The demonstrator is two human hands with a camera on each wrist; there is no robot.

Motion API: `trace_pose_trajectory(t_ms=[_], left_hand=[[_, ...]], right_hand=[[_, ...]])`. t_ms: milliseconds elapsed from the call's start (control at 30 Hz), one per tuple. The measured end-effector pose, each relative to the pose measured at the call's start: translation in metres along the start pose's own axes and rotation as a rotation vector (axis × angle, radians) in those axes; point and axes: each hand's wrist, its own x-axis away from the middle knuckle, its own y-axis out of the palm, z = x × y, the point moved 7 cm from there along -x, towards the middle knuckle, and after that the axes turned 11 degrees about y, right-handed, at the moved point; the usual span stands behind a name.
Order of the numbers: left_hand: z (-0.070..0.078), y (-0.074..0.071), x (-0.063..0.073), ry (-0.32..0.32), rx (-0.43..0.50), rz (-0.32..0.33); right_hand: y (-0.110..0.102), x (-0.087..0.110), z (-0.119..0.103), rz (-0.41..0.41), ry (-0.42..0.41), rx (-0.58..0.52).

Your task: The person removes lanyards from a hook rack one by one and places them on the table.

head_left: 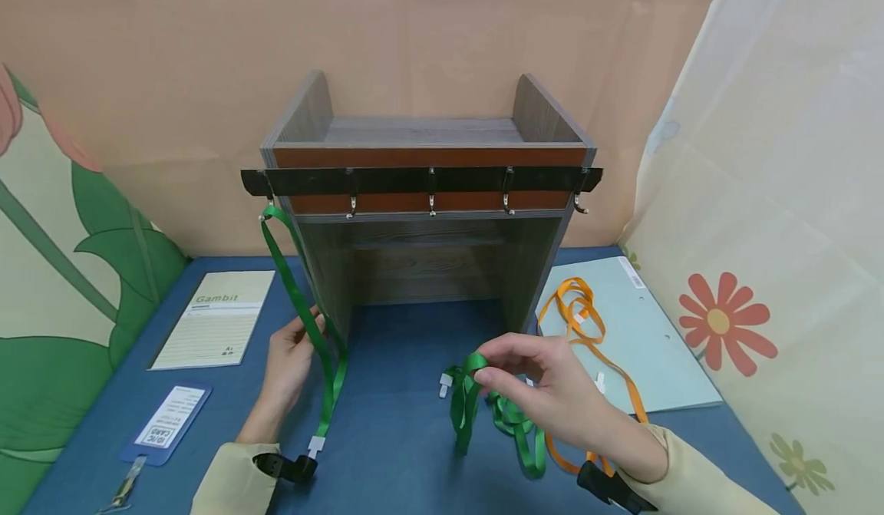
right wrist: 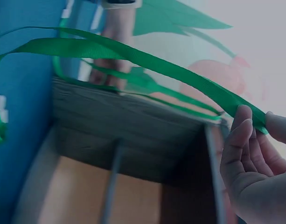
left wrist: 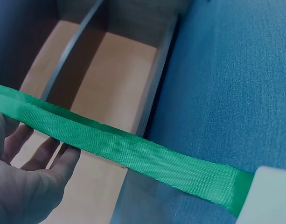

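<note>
A green lanyard (head_left: 297,292) hangs in a long loop from the leftmost hook of the black rail, its white buckle (head_left: 315,446) low near the left cuff. My left hand (head_left: 291,352) is behind this strap, by the shelf's left side; in the left wrist view its loosely bent fingers (left wrist: 42,151) lie against the strap (left wrist: 110,144). My right hand (head_left: 545,381) pinches the top of another green lanyard (head_left: 464,407) between thumb and fingers, raised in front of the shelf. In the right wrist view this strap (right wrist: 180,72) runs leftward from the fingertips. More green strap (head_left: 518,423) lies bunched below that hand.
The grey wooden shelf (head_left: 424,131) bears the black rail (head_left: 387,180) with several hooks. Right of it, an orange lanyard (head_left: 587,319) lies partly on a pale blue folder (head_left: 652,346). At left are a notebook (head_left: 214,319) and a blue card holder (head_left: 167,423) with a metal clip.
</note>
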Motion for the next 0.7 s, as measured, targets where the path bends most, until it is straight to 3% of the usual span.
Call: trace_pose_trajectory(t_ms=[367, 567, 700], left_hand=[[0.000, 0.000, 0.001, 0.004, -0.005, 0.006], [-0.001, 0.000, 0.001, 0.000, 0.006, 0.003], [-0.001, -0.001, 0.000, 0.004, 0.021, 0.002]], right_hand=[[0.005, -0.019, 0.107, -0.016, 0.278, 0.180], [0.014, -0.026, 0.148, -0.073, 0.300, 0.355], [0.022, -0.028, 0.161, -0.106, 0.334, 0.392]])
